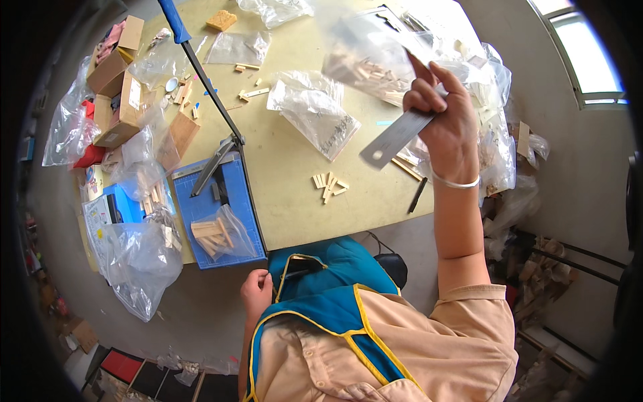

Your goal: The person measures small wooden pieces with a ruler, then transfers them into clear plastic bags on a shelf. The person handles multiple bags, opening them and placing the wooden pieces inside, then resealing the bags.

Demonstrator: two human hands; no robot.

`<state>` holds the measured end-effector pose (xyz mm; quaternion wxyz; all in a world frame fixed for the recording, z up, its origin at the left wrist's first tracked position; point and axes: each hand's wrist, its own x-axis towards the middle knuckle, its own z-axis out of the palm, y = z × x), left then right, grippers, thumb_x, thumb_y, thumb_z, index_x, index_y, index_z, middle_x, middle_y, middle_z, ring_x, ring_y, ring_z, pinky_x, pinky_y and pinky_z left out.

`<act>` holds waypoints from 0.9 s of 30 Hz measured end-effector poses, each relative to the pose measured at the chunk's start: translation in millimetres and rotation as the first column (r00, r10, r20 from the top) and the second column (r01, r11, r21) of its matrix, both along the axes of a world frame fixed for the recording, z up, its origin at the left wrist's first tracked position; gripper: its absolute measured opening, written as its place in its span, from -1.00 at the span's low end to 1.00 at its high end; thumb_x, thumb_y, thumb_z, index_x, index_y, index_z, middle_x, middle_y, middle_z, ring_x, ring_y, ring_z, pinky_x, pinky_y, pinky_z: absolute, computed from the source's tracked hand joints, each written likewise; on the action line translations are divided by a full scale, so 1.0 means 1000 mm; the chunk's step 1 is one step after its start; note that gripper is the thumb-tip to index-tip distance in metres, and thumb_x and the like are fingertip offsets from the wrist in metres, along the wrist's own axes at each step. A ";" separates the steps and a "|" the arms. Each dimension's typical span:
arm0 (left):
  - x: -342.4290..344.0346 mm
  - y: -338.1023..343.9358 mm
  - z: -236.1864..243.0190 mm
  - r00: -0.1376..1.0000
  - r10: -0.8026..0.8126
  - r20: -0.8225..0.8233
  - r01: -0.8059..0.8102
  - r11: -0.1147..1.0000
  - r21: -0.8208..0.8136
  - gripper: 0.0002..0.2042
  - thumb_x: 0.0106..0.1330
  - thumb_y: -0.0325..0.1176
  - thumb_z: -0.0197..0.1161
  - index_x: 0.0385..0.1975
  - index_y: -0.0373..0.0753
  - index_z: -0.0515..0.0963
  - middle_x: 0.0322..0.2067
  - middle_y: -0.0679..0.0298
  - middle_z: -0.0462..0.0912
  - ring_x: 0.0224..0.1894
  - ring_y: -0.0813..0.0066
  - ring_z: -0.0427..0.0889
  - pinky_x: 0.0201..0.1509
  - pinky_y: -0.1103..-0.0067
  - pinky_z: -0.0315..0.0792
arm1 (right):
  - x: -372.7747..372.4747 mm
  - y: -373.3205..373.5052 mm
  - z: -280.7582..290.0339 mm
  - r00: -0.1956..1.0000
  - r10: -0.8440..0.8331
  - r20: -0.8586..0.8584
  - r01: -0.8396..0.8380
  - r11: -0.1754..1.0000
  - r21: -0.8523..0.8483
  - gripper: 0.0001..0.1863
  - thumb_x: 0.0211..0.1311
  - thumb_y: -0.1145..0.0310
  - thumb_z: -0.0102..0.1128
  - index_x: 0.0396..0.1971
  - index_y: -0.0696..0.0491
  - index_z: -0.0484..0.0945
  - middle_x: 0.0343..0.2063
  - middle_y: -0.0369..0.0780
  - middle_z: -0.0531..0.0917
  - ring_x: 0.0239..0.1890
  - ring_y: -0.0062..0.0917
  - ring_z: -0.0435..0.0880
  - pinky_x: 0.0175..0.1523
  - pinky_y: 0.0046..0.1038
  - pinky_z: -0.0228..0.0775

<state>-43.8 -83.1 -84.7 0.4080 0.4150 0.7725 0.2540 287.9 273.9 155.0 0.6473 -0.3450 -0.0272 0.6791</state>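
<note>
My right hand [445,110] is raised over the right side of the table, its fingers closed round a steel ruler [400,137] with a hole at its near end. Just beyond the fingers is a blurred clear bag of small wooden pieces [365,74]; whether the hand also grips it is unclear. A thin brown piece [420,69] shows beside the fingertips. Down by my lap, below the table edge, my left hand [257,291] is curled closed; what it holds, if anything, is hidden. Several short wooden sticks [329,185] lie loose near the table's front edge.
At the left stands a blue guillotine paper cutter [251,234], its blade arm [213,90] raised, with a bag of wooden strips [218,234] on it. Cardboard boxes [124,110] and plastic bags crowd the left. A flat bag [315,110] and a black pen [417,195] lie on the table.
</note>
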 end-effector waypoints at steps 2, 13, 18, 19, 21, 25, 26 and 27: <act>0.001 0.004 0.001 0.997 -0.074 -0.037 0.075 0.997 0.023 -0.87 0.28 -0.44 0.39 -0.24 -0.29 0.65 -0.46 0.08 0.70 -0.43 0.15 0.69 -0.27 0.36 0.55 | 0.019 0.013 -0.006 0.962 0.173 -0.211 -0.145 0.979 0.142 -0.76 0.51 0.42 0.00 -0.03 0.30 0.41 -0.61 -0.40 0.25 -0.67 -0.72 0.19 -0.41 -0.56 0.12; -0.006 0.015 -0.005 0.992 -0.124 0.001 0.124 0.992 -0.027 -0.87 0.32 -0.45 0.36 -0.19 -0.31 0.65 -0.46 0.11 0.70 -0.43 0.26 0.68 -0.25 0.41 0.55 | 0.130 0.136 -0.108 0.932 -0.275 -0.235 0.199 0.933 -0.300 -0.69 0.57 0.39 -0.15 -0.17 0.34 0.52 -0.77 -0.41 0.26 -0.77 -0.70 0.18 -0.60 -0.62 0.17; -0.011 0.000 -0.003 0.997 -0.075 -0.029 0.072 0.993 -0.091 -0.86 0.32 -0.45 0.35 -0.18 -0.32 0.65 -0.44 0.11 0.71 -0.41 0.26 0.69 -0.23 0.41 0.56 | 0.170 0.135 -0.147 0.995 -0.087 -0.058 0.073 0.977 -0.198 -0.56 0.60 0.31 -0.13 0.10 0.43 0.46 -0.80 -0.45 0.28 -0.79 -0.77 0.23 -0.57 -0.69 0.15; -0.011 -0.003 -0.001 0.996 -0.078 -0.031 0.074 0.991 -0.113 -0.86 0.32 -0.45 0.35 -0.18 -0.32 0.65 -0.44 0.11 0.72 -0.41 0.25 0.70 -0.22 0.41 0.56 | 0.178 0.145 -0.144 0.999 -0.026 -0.024 0.022 0.988 -0.151 -0.59 0.58 0.33 -0.10 0.08 0.43 0.47 -0.79 -0.46 0.27 -0.79 -0.76 0.23 -0.57 -0.70 0.14; -0.009 -0.004 0.000 0.991 -0.127 -0.047 0.120 0.985 -0.121 -0.87 0.33 -0.46 0.34 -0.18 -0.32 0.65 -0.42 0.09 0.72 -0.39 0.25 0.70 -0.21 0.40 0.57 | 0.193 0.162 -0.137 0.999 0.041 -0.002 -0.041 0.995 -0.096 -0.51 0.63 0.32 -0.14 0.29 0.42 0.37 -0.75 -0.46 0.23 -0.71 -0.74 0.20 -0.49 -0.64 0.13; -0.005 -0.005 -0.002 0.990 -0.132 -0.052 0.126 0.986 -0.108 -0.86 0.34 -0.46 0.33 -0.17 -0.32 0.65 -0.40 0.08 0.73 -0.37 0.25 0.71 -0.21 0.40 0.57 | 0.203 0.158 -0.132 0.994 0.059 0.088 -0.061 0.998 0.025 -0.49 0.61 0.20 0.01 0.19 0.42 0.43 -0.70 -0.38 0.28 -0.68 -0.71 0.16 -0.49 -0.58 0.12; -0.004 -0.005 -0.004 0.992 -0.120 -0.041 0.116 0.989 -0.095 -0.86 0.33 -0.46 0.34 -0.17 -0.32 0.65 -0.39 0.08 0.73 -0.37 0.26 0.71 -0.20 0.41 0.57 | 0.199 0.148 -0.136 0.963 -0.033 0.268 0.037 0.999 -0.009 -0.53 0.59 0.18 0.04 0.06 0.38 0.45 -0.66 -0.33 0.40 -0.68 -0.71 0.16 -0.51 -0.56 0.12; -0.005 -0.005 -0.005 0.994 -0.107 -0.033 0.104 0.990 -0.098 -0.86 0.33 -0.46 0.34 -0.17 -0.32 0.65 -0.39 0.09 0.73 -0.37 0.26 0.70 -0.20 0.41 0.57 | 0.194 0.127 -0.143 0.906 -0.087 0.414 0.074 0.996 0.047 -0.61 0.56 0.18 0.10 -0.08 0.29 0.42 -0.53 -0.22 0.55 -0.69 -0.70 0.17 -0.54 -0.56 0.11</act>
